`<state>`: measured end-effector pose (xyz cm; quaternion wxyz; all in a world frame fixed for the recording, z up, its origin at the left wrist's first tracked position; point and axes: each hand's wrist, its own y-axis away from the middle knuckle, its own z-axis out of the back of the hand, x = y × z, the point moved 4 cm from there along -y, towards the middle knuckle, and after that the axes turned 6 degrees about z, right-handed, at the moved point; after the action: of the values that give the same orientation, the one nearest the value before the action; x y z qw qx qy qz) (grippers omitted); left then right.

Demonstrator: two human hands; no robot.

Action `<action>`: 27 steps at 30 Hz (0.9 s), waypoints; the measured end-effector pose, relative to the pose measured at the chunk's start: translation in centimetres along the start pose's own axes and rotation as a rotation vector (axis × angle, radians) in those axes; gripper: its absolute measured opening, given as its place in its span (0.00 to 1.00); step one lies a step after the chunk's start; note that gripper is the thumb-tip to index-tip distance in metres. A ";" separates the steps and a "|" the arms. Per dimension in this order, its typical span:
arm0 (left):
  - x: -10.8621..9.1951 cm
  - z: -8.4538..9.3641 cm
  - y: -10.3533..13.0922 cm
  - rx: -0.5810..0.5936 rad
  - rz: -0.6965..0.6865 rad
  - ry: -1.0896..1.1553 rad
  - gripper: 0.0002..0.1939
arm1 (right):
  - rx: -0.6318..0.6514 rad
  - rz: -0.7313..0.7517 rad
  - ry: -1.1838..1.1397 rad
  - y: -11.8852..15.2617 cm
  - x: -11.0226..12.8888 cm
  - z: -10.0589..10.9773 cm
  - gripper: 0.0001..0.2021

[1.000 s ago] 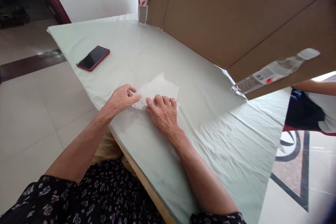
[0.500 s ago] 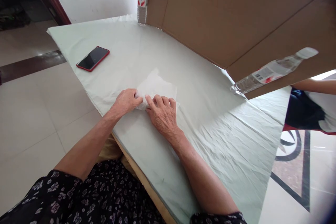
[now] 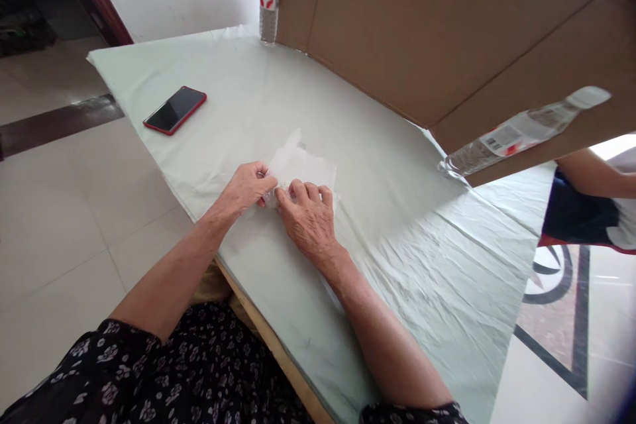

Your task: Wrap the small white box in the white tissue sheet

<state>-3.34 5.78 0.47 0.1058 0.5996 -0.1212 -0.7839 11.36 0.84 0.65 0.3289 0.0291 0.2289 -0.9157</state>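
Observation:
A thin white sheet (image 3: pixel 308 169), like a tissue or soft plastic, lies on the pale green cloth with its far edge uneven and its near edge crumpled. My left hand (image 3: pixel 248 187) pinches the sheet's near left side between thumb and fingers, with a small see-through fold showing by the fingertips. Right beside it, my right hand (image 3: pixel 309 215) rests on the near part with curled fingers, its thumb and index finger gathering the crumpled material. Both hands almost touch at the fingertips. What lies under the right palm is hidden.
A phone (image 3: pixel 176 110) in a red case lies at the left of the cloth-covered table (image 3: pixel 392 238). A cardboard panel (image 3: pixel 377 26) stands along the far side, with one water bottle (image 3: pixel 269 3) at its left end and another bottle (image 3: pixel 517 136) at right. A person's arm (image 3: pixel 593 172) shows beyond.
My left hand has shifted slightly right, towards my right hand, folding the sheet's left side inward. My right hand has hardly moved. The other person's arm has shifted a little.

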 end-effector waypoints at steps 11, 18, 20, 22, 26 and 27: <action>-1.5 -0.3 -0.1 -0.034 -0.032 -0.046 0.06 | 0.051 -0.015 -0.239 -0.2 -0.9 1.8 0.07; -2.8 -0.8 0.8 0.037 -0.051 -0.105 0.05 | 0.100 -0.013 -0.312 -0.3 -1.6 2.3 0.05; -3.0 -0.9 1.0 0.091 -0.036 -0.092 0.03 | 0.110 -0.006 -0.327 -0.3 -1.7 2.3 0.06; -3.0 -0.8 1.1 0.148 -0.010 -0.076 0.06 | 0.118 -0.005 -0.348 -0.3 -1.8 2.4 0.07; -3.0 -0.7 1.4 0.197 -0.008 -0.132 0.13 | 0.118 -0.025 -0.391 -0.3 -2.1 2.3 0.09; -3.0 -0.8 1.5 0.197 -0.042 -0.189 0.14 | 0.113 -0.025 -0.411 -0.2 -2.3 2.3 0.09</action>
<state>-1.74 5.22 3.53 0.0181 0.5331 -0.1946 -0.8232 13.21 1.34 3.24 0.3549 -0.1425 0.1057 -0.9179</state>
